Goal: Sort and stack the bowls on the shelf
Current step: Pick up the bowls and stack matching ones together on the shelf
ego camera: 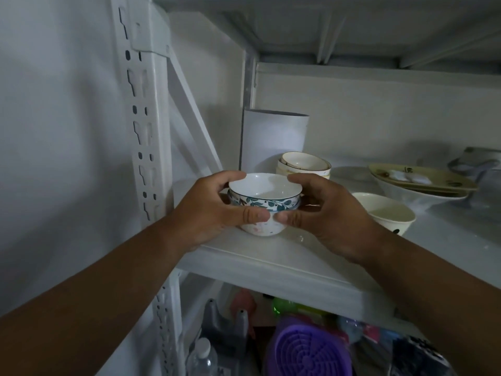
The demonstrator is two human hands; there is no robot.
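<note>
- Leaf-banded bowl [267, 198], white inside with a teal leaf band, is seated on a small stack; lowest visible is a pink-speckled bowl [261, 229], resting on the shelf [271, 264] near its front left corner.
- Stack is gripped from both sides. Left hand [214, 210]: fingers curled round the left rim, thumb pressed across the front at the join between bowls.
- Right hand [322, 213]: fingers hooked over the right rim, thumb tip laid on the front, almost meeting the left thumb.
- Both hands narrowly closed, wrapped round the stack.
- Just behind: a stack of cream bowls [305, 164], in front of a white cylinder [273, 139] stood upright at the back.
- To the right: a single cream bowl [385, 213], apart from the held stack.
- Further right: an oval dish [423, 180] nested on a larger white one.
- Below the shelf: a purple round item [306, 351] and a clear bottle [202, 359]; the rest is blurred.
</note>
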